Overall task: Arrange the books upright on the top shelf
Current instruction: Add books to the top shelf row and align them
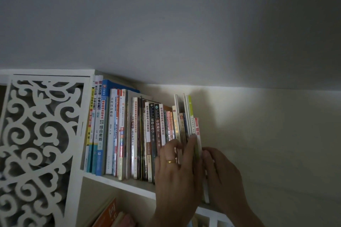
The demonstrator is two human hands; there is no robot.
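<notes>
A long row of books (129, 131) stands upright on the white top shelf (121, 183), spines facing me. At the row's right end are several thin books (191, 116), the outermost with a white and red spine (197, 127). My left hand (177, 175), wearing a gold ring, lies flat against the spines of those right-end books, fingers straight and pointing up. My right hand (221, 175) presses its fingers against the outer side of the last book from the right. The lower parts of these books are hidden behind both hands.
A white carved fretwork panel (36, 143) closes the shelf unit's left side. More books (112, 214) lie on the shelf below. A plain wall (267, 134) runs to the right of the row, and the ceiling is close above.
</notes>
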